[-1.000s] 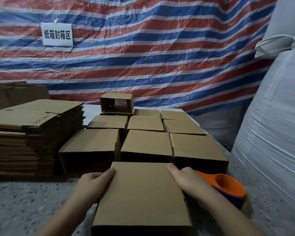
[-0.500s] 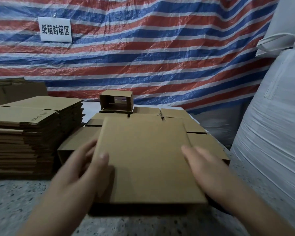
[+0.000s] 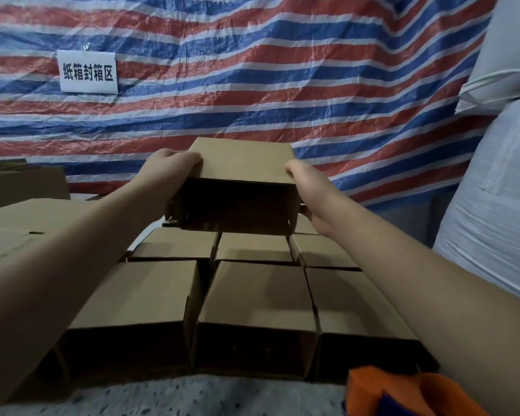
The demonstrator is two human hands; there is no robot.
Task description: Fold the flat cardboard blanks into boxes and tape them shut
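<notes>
Now both hands, left hand (image 3: 174, 163) and right hand (image 3: 308, 187), grip one box (image 3: 243, 163) above six folded boxes (image 3: 255, 295).

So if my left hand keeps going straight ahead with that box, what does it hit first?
Probably the striped tarp hanging behind. The left hand grips the box above the finished boxes, and nothing shows between; depth is unclear.

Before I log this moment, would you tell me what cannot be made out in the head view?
- Tape on the held box: not visible; near side in shadow.
- Left hand and right hand fingers: hidden behind the box.
- Orange tape dispenser: cut off by the bottom edge.
- Flat blank stack: covered by the left forearm.
</notes>
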